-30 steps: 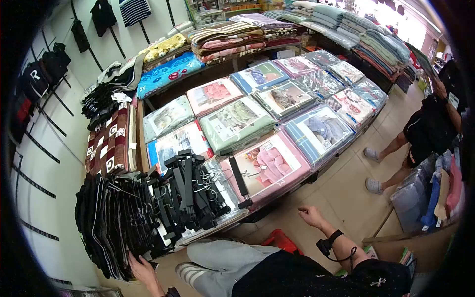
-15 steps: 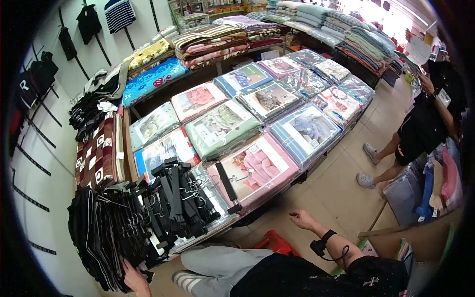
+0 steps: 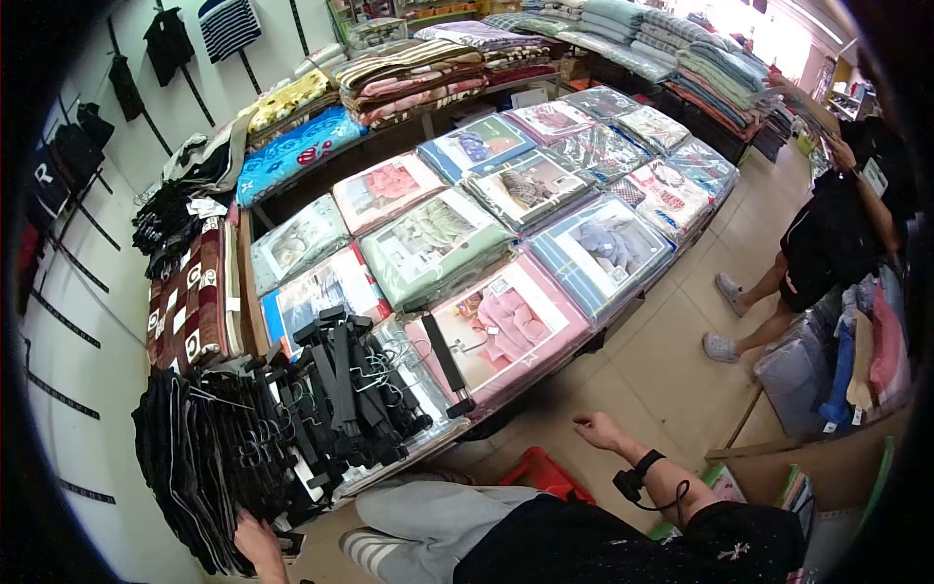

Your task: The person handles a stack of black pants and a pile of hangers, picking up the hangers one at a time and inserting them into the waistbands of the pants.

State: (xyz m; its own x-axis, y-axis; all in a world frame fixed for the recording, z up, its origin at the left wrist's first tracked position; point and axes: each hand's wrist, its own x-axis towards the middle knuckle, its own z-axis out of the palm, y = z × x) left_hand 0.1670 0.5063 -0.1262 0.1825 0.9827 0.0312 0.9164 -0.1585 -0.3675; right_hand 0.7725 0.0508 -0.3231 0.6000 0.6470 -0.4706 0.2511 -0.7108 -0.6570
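My left hand [image 3: 257, 541] is at the lower left, its fingers curled against the edge of the black trousers [image 3: 180, 477], which hang packed in a dense row. The fingertips are partly lost in the dark cloth. My right hand [image 3: 601, 430] hangs over the floor beside my leg, fingers loosely bent and apart, with nothing in it. A black strap with a small device and cable [image 3: 634, 477] is on that wrist. Close to the trousers lies a heap of black clip hangers [image 3: 350, 384] with metal hooks; a single black hanger [image 3: 448, 365] rests on a pink bedding pack [image 3: 506, 326].
Packaged bedding sets [image 3: 433, 238] cover the display table. Folded blankets [image 3: 413, 83] are stacked behind it. A red plastic object [image 3: 547, 474] stands on the floor near my leg. At right, another person [image 3: 842, 209] stands in the tiled aisle near bagged goods [image 3: 803, 375].
My left hand has shifted slightly left at the trousers, and its fingers look more bent. My right hand has barely moved. The other person's arm now reaches up toward the stacked textiles.
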